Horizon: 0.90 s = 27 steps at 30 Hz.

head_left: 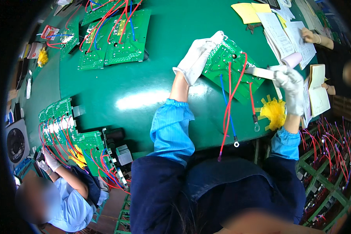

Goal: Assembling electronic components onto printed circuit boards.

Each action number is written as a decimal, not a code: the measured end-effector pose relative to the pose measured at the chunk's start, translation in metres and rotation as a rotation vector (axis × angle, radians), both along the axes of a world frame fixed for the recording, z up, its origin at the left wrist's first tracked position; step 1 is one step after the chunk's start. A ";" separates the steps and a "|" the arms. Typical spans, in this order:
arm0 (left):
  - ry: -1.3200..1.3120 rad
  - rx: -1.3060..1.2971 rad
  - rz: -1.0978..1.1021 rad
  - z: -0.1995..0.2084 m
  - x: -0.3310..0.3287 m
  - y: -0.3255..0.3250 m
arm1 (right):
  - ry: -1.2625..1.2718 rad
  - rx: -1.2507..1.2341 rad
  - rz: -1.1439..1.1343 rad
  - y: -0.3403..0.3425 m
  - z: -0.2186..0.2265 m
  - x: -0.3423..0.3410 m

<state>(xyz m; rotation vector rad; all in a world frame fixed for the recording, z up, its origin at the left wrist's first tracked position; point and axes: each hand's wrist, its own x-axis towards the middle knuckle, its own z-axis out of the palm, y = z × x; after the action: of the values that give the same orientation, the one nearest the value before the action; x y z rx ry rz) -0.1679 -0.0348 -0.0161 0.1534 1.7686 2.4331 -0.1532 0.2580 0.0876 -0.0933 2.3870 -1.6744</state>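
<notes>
"Where was the circuit board (235,71)?"

"Left of the yellow bundle (273,114), three red wires (252,98) and one blue wire (224,93) attached, left hand (199,56) grasping its edge."

"The right hand (290,87)?"

"It clenched one white-handled tool (263,73) beyond the bundle; the tip was hard to make out."

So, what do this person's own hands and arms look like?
Left hand and right hand: white gloves. Bright blue sleeve covers, gathered at the wrist ends; dark navy sleeves further up. Some bare wrist shows between.
</notes>
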 end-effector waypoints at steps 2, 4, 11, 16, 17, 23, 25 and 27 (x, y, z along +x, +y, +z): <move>-0.009 0.078 0.128 0.002 0.006 0.005 | 0.044 -0.030 -0.049 -0.022 -0.009 0.014; 0.013 0.066 0.121 0.012 0.010 0.005 | 0.198 0.063 0.071 -0.026 -0.016 0.014; 0.072 -0.078 0.064 0.004 0.002 -0.001 | 0.926 0.497 0.273 -0.035 -0.023 0.005; 0.013 0.018 0.085 -0.008 -0.001 0.004 | 0.789 0.489 0.312 -0.033 -0.022 0.006; -0.030 0.032 0.084 -0.008 -0.001 0.004 | 0.843 0.465 0.309 -0.037 -0.022 0.007; 0.001 -0.001 0.167 -0.005 0.005 0.007 | 1.031 0.481 0.326 -0.043 -0.027 0.011; 0.022 -0.028 0.143 0.005 0.008 0.003 | 1.059 0.477 0.268 -0.041 -0.028 0.014; 0.043 -0.055 0.118 0.006 0.009 0.003 | 1.068 0.465 0.247 -0.042 -0.031 0.015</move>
<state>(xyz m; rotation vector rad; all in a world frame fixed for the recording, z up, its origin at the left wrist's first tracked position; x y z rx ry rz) -0.1587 -0.0320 -0.0104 0.0997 1.9128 2.4750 -0.1383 0.2160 0.0562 -1.4349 3.1856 -0.9924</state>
